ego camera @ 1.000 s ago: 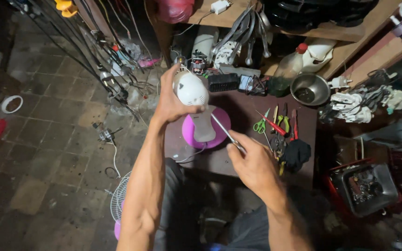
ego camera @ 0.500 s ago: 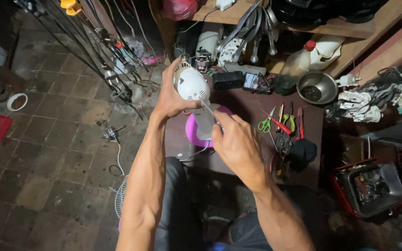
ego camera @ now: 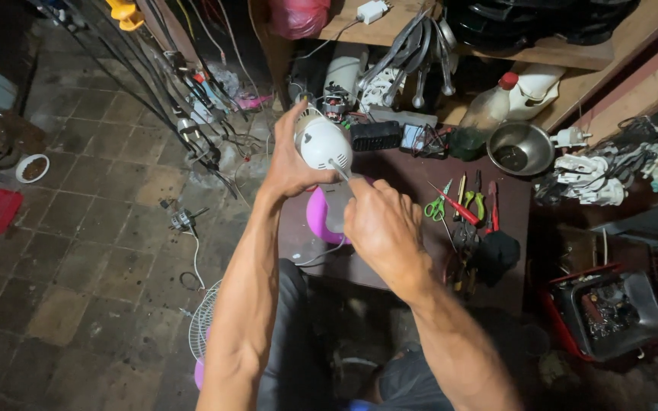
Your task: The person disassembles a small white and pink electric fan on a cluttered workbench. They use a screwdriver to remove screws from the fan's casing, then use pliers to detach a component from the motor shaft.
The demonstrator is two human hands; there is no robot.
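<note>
My left hand (ego camera: 289, 161) grips the white rounded motor housing (ego camera: 323, 142) of a small fan, which stands on a pink base (ego camera: 319, 218) on the dark low table (ego camera: 420, 259). Close in front of the housing, my right hand (ego camera: 384, 226) is closed around a thin screwdriver (ego camera: 339, 167). Its metal shaft points up at the housing's back. The right hand hides the tool's handle and the fan's neck.
Green-handled scissors (ego camera: 437, 208), a red screwdriver (ego camera: 457, 207) and pliers (ego camera: 474, 204) lie on the table to the right. Behind them stand a metal bowl (ego camera: 520, 147) and a plastic jug (ego camera: 513, 93). A fan grille (ego camera: 206, 323) leans by my left knee. A red-rimmed tray of parts (ego camera: 611, 308) sits lower right.
My right hand has moved up and left from the table's front to the fan housing, bringing the screwdriver tip against it. The left hand has kept its hold on the housing.
</note>
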